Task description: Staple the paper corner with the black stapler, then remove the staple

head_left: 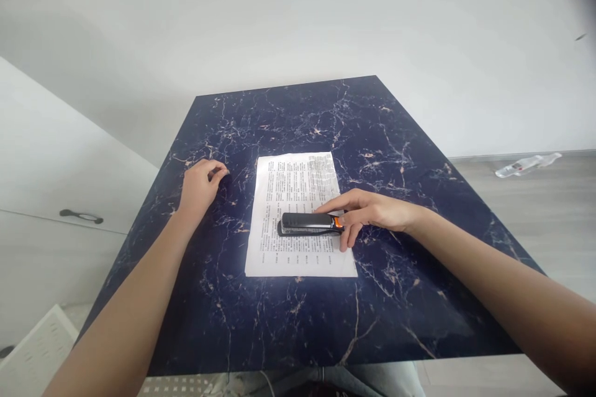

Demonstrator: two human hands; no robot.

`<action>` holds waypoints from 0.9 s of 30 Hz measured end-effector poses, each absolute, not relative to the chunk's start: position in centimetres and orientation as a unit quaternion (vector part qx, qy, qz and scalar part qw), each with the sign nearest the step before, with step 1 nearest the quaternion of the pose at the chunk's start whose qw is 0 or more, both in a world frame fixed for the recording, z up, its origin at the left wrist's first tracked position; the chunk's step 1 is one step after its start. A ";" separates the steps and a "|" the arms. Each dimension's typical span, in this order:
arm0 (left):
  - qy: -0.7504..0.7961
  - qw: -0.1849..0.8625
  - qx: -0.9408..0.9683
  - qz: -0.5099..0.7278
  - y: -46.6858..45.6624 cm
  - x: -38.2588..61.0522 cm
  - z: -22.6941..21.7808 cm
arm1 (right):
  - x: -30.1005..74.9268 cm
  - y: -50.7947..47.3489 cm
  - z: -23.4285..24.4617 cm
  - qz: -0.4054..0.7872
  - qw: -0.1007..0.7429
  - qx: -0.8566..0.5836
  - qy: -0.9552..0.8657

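Note:
A black stapler (307,224) with an orange rear end lies across a printed white sheet of paper (298,192) in the middle of a dark blue marbled table (298,322). My right hand (367,212) grips the stapler's orange end, with the fingers closed around it. My left hand (201,185) rests on the table to the left of the paper. Its fingers are curled in and nothing shows in them.
A white cabinet with a dark handle (81,216) stands to the left of the table. A clear plastic bottle (526,165) lies on the grey floor at the right. A white perforated object (37,347) sits low at the left.

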State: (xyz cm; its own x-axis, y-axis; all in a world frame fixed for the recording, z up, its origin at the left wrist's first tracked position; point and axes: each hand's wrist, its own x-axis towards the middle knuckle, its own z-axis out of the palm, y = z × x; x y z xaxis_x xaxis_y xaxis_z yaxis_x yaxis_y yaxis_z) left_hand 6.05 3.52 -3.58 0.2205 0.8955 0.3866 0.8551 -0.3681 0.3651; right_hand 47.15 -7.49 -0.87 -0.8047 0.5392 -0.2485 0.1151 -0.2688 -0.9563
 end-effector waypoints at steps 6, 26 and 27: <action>0.555 0.049 0.782 0.279 3.3 6.2 -3.6 | 47.1 -7.5 -0.7 0.726 0.142 -0.263 -0.619; 0.568 0.047 0.774 0.275 3.0 6.5 -3.1 | 47.3 -7.4 -1.1 0.708 0.165 -0.327 -0.603; 0.566 0.032 0.775 0.280 2.7 6.8 -2.9 | 47.3 -7.3 -1.1 0.708 0.166 -0.327 -0.604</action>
